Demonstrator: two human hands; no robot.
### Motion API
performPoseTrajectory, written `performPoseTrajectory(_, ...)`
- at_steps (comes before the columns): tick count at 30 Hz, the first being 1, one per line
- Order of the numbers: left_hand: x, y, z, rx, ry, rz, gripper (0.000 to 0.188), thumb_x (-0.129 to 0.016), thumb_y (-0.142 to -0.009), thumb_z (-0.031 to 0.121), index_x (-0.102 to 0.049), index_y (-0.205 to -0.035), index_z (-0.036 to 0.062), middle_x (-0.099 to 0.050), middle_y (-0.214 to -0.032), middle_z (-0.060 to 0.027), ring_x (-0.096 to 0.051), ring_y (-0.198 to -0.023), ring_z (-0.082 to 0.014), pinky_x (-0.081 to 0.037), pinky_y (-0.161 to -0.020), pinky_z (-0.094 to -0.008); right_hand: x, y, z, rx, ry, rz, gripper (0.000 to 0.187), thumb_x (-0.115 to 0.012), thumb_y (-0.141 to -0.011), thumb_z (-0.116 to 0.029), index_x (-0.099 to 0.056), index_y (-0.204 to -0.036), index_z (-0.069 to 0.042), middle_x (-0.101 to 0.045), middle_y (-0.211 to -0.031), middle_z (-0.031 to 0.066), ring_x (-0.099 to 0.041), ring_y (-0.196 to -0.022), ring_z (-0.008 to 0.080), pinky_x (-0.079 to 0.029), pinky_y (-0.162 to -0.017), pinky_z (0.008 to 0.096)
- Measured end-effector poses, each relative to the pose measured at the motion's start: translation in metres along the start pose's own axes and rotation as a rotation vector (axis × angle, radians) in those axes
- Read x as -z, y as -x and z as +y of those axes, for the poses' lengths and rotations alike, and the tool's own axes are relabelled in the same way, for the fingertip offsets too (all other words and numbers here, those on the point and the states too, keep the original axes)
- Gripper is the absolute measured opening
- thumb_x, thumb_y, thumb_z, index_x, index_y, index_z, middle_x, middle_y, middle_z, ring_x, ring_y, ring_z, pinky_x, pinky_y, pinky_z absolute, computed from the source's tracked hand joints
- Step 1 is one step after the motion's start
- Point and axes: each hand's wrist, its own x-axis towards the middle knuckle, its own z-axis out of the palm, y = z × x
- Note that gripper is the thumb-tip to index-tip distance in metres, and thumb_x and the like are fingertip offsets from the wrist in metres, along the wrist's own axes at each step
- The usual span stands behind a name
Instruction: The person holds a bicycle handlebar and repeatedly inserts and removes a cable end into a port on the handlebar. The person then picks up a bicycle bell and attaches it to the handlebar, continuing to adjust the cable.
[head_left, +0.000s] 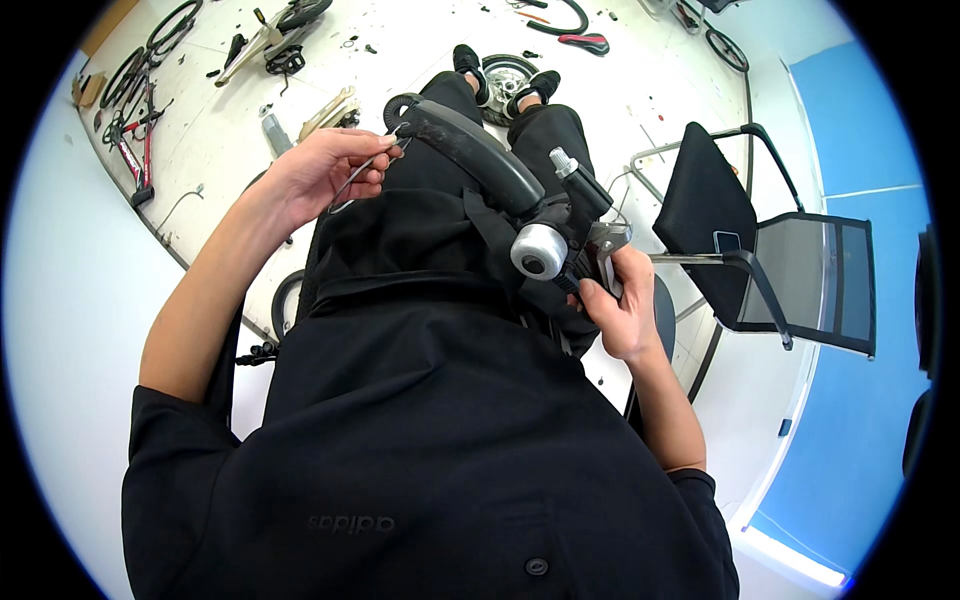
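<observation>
Over the lap (390,240), the left hand (345,172) pinches a thin wire (343,189) — the right hand (622,308) grips a silver lever (607,242) — best keep the wire straight.

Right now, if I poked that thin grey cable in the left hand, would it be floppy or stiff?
The thin grey cable would probably bend but spring back a bit, since it slants down fairly straight below the left hand. It's likely light, being so slim. It may swivel a little, as only fingertips pinch it.
</observation>
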Motion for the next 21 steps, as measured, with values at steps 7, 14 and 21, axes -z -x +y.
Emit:
performPoseTrajectory(7,0.0036,0.0003,-0.0028,0.023,0.063,-0.050,0.016,-0.062,-0.088,0.018,-0.063,-0.093,0.0029,-0.061,-0.072,0.0021,-0.060,-0.066,-0.0072,-0.052,-0.069,-0.0238,0.0047,-0.0034,-0.0059,0.163,0.085,-0.081,0.044,-0.059,-0.062,-0.018,-0.055,-0.099,0.004,-0.051,-0.072,0.0092,-0.047,-0.065,0.0184,-0.041,-0.062,0.0273)
performPoseTrajectory(14,0.0034,0.0031,-0.0037,0.025,0.088,-0.060,0.015,-0.063,-0.087,0.018,-0.063,-0.091,0.0046,-0.061,-0.072,0.0018,-0.060,-0.067,-0.0088,-0.052,-0.073,-0.0253,0.0025,0.0003,0.0008,0.051,-0.027,-0.038,0.042,-0.058,-0.065,-0.019,-0.056,-0.099,0.005,-0.052,-0.068,0.0072,-0.047,-0.060,0.0162,-0.041,-0.059,0.0271)
performPoseTrajectory(21,0.0022,0.0033,-0.0035,0.030,0.090,-0.085,0.016,-0.065,-0.085,0.020,-0.062,-0.086,0.0048,-0.058,-0.068,0.0022,-0.057,-0.066,-0.0094,-0.051,-0.074,-0.0258,0.0021,0.0010,0.0006,0.003,-0.102,-0.032,0.036,-0.055,-0.070,-0.014,-0.058,-0.101,0.005,-0.053,-0.058,-0.0002,-0.051,-0.052,0.0071,-0.040,-0.052,0.0215)
